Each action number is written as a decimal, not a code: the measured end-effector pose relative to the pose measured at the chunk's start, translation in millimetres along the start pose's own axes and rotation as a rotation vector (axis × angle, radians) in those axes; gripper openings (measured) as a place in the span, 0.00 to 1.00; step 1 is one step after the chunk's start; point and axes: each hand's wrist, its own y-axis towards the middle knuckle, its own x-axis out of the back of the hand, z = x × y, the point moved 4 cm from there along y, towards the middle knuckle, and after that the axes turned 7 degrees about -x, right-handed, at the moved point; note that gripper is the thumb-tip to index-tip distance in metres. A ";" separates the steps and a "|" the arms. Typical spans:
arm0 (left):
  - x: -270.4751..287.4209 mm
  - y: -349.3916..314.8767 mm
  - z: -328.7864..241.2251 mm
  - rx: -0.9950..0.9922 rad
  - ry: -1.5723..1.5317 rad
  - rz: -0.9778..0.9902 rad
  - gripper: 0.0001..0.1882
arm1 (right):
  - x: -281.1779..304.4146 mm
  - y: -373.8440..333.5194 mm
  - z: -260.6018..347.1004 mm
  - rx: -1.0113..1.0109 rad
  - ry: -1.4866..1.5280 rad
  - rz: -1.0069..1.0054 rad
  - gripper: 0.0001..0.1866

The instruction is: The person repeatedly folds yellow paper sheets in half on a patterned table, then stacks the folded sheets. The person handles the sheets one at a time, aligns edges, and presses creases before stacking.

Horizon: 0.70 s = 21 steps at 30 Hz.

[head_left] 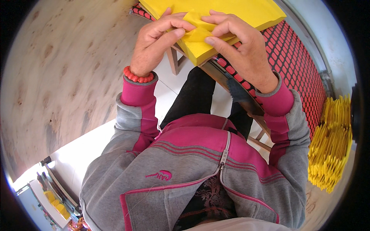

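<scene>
A small piece of yellow paper [197, 34], partly folded with raised flaps, is between my hands at the top of the view. My left hand [152, 44] has its thumb and index finger closed on the left side of the piece. My right hand [246, 48] pinches its right side, with the thumb at the near edge and fingers curled over the top. The piece lies over a thick stack of flat yellow sheets [246, 11], whose near corner points toward me. Some fingertips are hidden behind the folds.
A red and black patterned cloth [283, 50] covers the table under the stack. At the right stand rows of folded yellow paper pieces [329, 146]. A large wooden board [69, 77] fills the left. My legs [194, 96] are beneath the table edge.
</scene>
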 end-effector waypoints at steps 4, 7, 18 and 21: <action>0.2 -1.3 2.6 -0.011 -0.024 -0.013 0.09 | -2.0 -0.5 -0.4 -0.014 0.015 -0.026 0.06; 0.1 -1.3 5.0 -0.048 0.013 -0.017 0.06 | -3.5 -0.5 -0.6 -0.020 0.020 -0.038 0.07; -5.4 -4.1 7.6 0.020 -0.164 -0.178 0.05 | 6.8 -2.2 13.1 -0.043 -0.020 -0.157 0.10; -5.7 -4.2 8.0 0.029 -0.182 -0.207 0.06 | 10.3 -1.2 18.9 0.105 -0.083 -0.202 0.11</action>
